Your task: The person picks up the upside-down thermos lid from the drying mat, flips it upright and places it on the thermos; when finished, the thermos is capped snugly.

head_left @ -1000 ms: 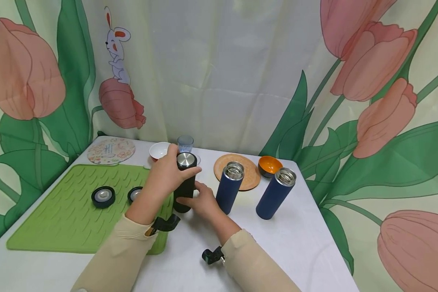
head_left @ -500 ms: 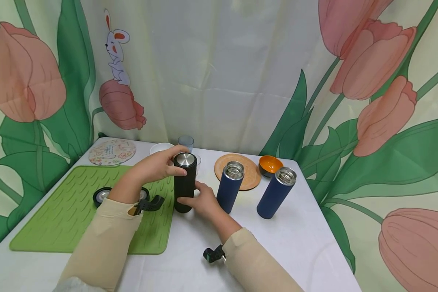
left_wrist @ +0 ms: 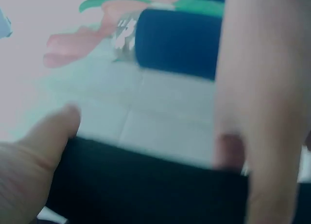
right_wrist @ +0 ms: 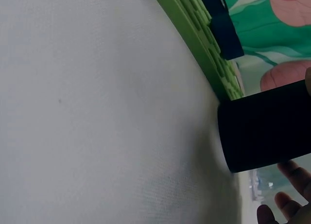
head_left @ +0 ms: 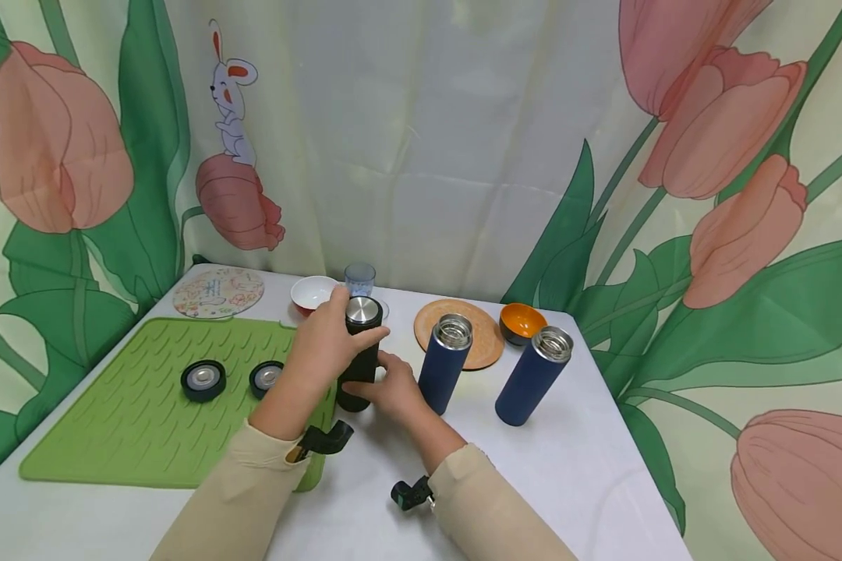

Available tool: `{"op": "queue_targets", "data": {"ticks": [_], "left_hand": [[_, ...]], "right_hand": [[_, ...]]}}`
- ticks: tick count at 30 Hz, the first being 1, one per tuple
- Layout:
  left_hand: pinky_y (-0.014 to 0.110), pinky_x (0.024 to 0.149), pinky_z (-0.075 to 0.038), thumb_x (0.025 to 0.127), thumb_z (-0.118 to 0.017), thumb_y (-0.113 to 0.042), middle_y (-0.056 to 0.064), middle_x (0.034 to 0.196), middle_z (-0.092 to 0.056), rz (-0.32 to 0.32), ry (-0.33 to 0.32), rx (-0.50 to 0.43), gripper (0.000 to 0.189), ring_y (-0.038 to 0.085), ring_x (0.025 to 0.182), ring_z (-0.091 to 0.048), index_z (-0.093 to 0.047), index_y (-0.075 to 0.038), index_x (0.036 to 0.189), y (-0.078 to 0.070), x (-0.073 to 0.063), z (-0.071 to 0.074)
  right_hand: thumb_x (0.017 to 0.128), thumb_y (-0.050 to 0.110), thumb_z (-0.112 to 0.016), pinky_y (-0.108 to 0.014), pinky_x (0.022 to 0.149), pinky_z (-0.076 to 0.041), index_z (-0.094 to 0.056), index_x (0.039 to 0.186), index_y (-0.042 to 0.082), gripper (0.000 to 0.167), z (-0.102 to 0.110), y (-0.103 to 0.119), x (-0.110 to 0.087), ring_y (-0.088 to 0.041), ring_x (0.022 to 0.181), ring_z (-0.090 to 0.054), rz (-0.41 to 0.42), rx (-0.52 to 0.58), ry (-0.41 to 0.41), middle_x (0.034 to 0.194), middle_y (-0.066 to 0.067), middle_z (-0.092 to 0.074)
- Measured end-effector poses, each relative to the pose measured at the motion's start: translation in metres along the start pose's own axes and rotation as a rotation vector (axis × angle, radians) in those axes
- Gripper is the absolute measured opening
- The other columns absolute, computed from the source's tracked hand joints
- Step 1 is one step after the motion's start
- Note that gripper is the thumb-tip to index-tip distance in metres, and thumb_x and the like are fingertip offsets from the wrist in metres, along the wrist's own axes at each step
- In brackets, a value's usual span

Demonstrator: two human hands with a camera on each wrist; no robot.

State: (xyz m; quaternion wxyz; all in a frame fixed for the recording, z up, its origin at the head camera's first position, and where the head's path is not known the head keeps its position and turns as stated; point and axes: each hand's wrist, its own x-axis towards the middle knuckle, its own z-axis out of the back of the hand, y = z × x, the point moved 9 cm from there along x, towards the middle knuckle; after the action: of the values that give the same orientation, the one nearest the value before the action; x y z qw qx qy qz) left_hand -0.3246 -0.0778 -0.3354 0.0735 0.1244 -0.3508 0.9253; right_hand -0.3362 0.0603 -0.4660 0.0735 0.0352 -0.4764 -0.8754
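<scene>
We grip the black bottle with both hands: our left hand curls thumb and fingers round its upper part, near the silver top, and our right hand pinches it low down between thumb and fingers. The bottle stands upright on the white tablecloth, just beside the edge of the green mat; we cannot tell whether its base touches that edge. On the mat, toward its 9 o'clock, lie one black lid and a second black lid, apart from each other and well in from the rim.

At 12 o'clock we see a glass, and at 11 a white bowl. A round board lies at 2 o'clock, with an orange bowl beyond it. At 3 o'clock stands the nearer blue bottle, close to our right hand, then the farther blue bottle, short of the table's right edge. A strip of cloth runs between those two, and at 6 o'clock more cloth shows between our sleeves.
</scene>
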Motion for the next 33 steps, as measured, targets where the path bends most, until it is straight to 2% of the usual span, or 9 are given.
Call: {"op": "queue_targets", "data": {"ticks": [3,9,12,15,19,21,24,26,33], "left_hand": [[0.055,0.087,-0.056,0.089,-0.083,-0.054,0.016,0.119,-0.074,-0.071,0.107,0.022,0.073,0.036,0.106,-0.072,-0.051,-0.014,0.141,0.003,0.007,0.001],[0.057,0.1,-0.053,0.09,-0.085,-0.044,0.012,0.136,-0.07,-0.194,0.354,-0.008,0.082,0.034,0.121,-0.069,-0.045,-0.026,0.159,0.01,0.025,0.004],[0.056,0.1,-0.054,0.093,-0.084,-0.04,0.013,0.138,-0.068,-0.224,0.414,-0.046,0.081,0.032,0.121,-0.069,-0.042,-0.025,0.161,0.011,0.027,0.004],[0.053,0.096,-0.055,0.095,-0.081,-0.043,0.015,0.136,-0.067,-0.14,0.371,-0.094,0.081,0.032,0.115,-0.07,-0.037,-0.021,0.159,0.015,0.021,0.002],[0.05,0.087,-0.055,0.09,-0.08,-0.06,0.02,0.129,-0.068,0.047,0.187,-0.148,0.088,0.036,0.107,-0.07,-0.035,-0.012,0.147,0.021,0.004,0.0],[0.05,0.082,-0.056,0.086,-0.08,-0.066,0.021,0.123,-0.07,0.08,0.093,-0.142,0.088,0.038,0.102,-0.071,-0.038,-0.01,0.14,0.019,-0.003,0.0],[0.052,0.077,-0.056,0.088,-0.08,-0.064,0.019,0.114,-0.073,0.042,0.017,-0.102,0.08,0.039,0.097,-0.072,-0.044,-0.01,0.134,0.012,-0.005,0.003],[0.052,0.076,-0.055,0.089,-0.08,-0.061,0.016,0.112,-0.074,0.017,0.012,-0.081,0.072,0.039,0.095,-0.072,-0.047,-0.015,0.133,0.01,-0.003,0.005],[0.056,0.09,-0.055,0.09,-0.082,-0.052,0.013,0.13,-0.073,-0.078,0.141,-0.076,0.073,0.039,0.115,-0.071,-0.05,-0.024,0.149,0.02,0.007,0.001]], "right_hand": [[0.082,0.046,-0.091,-0.053,0.112,-0.049,-0.071,0.132,0.028,0.058,-0.001,0.001,0.001,-0.027,0.137,-0.058,0.006,-0.008,0.004,0.137,-0.001,-0.07],[0.082,0.045,-0.091,-0.055,0.112,-0.048,-0.071,0.132,0.026,0.057,0.002,0.004,0.004,-0.033,0.139,-0.055,-0.004,0.012,0.022,0.138,-0.004,-0.068],[0.082,0.045,-0.091,-0.055,0.111,-0.049,-0.071,0.132,0.025,0.058,0.002,0.005,0.004,-0.033,0.139,-0.056,-0.008,0.009,0.015,0.138,-0.005,-0.068],[0.081,0.045,-0.092,-0.054,0.109,-0.05,-0.072,0.13,0.025,0.056,0.002,0.005,0.002,-0.031,0.135,-0.057,-0.005,-0.023,0.002,0.133,-0.004,-0.07],[0.08,0.046,-0.093,-0.051,0.105,-0.052,-0.074,0.125,0.025,0.053,0.003,0.005,0.001,-0.029,0.128,-0.057,0.003,-0.077,-0.014,0.124,-0.003,-0.07],[0.079,0.046,-0.094,-0.051,0.103,-0.052,-0.074,0.124,0.024,0.053,0.004,0.007,0.002,-0.028,0.126,-0.058,0.013,-0.09,-0.023,0.122,-0.003,-0.071],[0.079,0.046,-0.094,-0.05,0.103,-0.053,-0.075,0.124,0.022,0.054,0.005,0.01,0.004,-0.028,0.126,-0.059,0.032,-0.096,-0.033,0.121,-0.003,-0.071],[0.079,0.045,-0.093,-0.049,0.104,-0.053,-0.074,0.125,0.021,0.055,0.005,0.013,0.005,-0.029,0.126,-0.06,0.046,-0.095,-0.037,0.121,-0.003,-0.072],[0.078,0.042,-0.095,-0.05,0.107,-0.051,-0.075,0.124,0.018,0.055,0.006,0.012,0.002,-0.031,0.126,-0.061,0.044,-0.095,-0.033,0.122,-0.005,-0.073]]}}
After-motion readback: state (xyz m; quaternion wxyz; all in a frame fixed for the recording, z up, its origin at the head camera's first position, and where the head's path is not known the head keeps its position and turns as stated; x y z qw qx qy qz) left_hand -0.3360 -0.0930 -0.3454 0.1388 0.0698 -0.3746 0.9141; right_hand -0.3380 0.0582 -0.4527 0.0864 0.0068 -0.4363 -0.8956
